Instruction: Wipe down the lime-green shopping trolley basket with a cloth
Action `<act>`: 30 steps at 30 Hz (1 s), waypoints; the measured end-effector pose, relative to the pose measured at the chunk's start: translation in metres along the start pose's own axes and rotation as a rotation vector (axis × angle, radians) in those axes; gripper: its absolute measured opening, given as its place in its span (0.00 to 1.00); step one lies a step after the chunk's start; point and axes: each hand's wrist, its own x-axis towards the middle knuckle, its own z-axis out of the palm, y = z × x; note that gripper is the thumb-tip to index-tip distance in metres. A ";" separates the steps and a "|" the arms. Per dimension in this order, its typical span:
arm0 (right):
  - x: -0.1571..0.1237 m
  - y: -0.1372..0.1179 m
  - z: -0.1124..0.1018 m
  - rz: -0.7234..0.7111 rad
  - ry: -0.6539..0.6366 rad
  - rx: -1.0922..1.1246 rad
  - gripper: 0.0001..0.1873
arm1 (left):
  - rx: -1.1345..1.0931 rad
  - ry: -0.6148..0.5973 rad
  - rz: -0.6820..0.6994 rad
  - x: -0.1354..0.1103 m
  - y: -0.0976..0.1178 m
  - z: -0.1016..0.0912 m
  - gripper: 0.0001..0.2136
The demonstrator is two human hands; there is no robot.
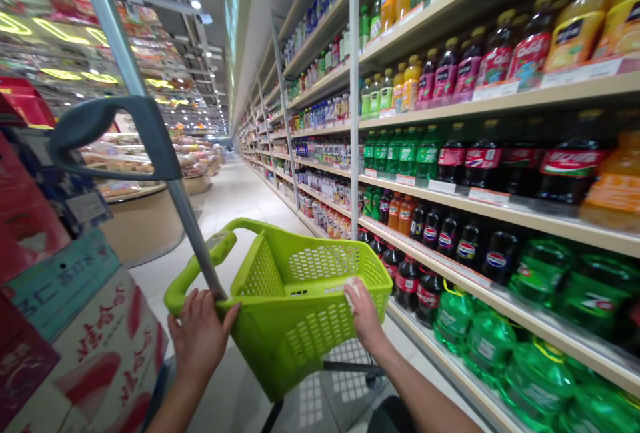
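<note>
In front of me stands a lime-green rolling shopping basket [280, 326] with perforated walls and no goods visible inside. A grey metal pole [193, 233] with a dark grey handle loop [167, 146] rises from its left side. My left hand [200, 333] grips the basket's near left corner beside the pole base, thumb apart from the fingers. My right hand [366, 316] pinches a crumpled white wipe [356, 290], which touches the basket's near right rim. The fingers under the wipe are partly hidden.
Drink shelves [425, 183] full of bottles line the right side, close to the basket. Stacked cartons [95, 346] crowd the left. A white-tiled aisle [235, 183] runs ahead, past round-fronted display stands [140, 220]. A basket wheel [374, 380] shows below.
</note>
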 end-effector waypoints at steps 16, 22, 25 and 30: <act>0.009 -0.021 0.013 -0.143 -0.099 0.008 0.37 | -0.078 0.037 -0.048 -0.001 0.015 0.002 0.22; 0.027 -0.003 0.001 0.114 0.106 -0.075 0.31 | -0.125 0.045 -0.009 -0.006 0.014 0.008 0.22; 0.025 -0.049 0.033 -0.040 0.040 0.027 0.35 | -0.131 0.052 -0.022 -0.006 0.014 0.010 0.22; 0.023 -0.114 0.074 -0.222 -0.047 0.155 0.39 | -0.125 0.039 -0.017 -0.006 0.009 0.008 0.20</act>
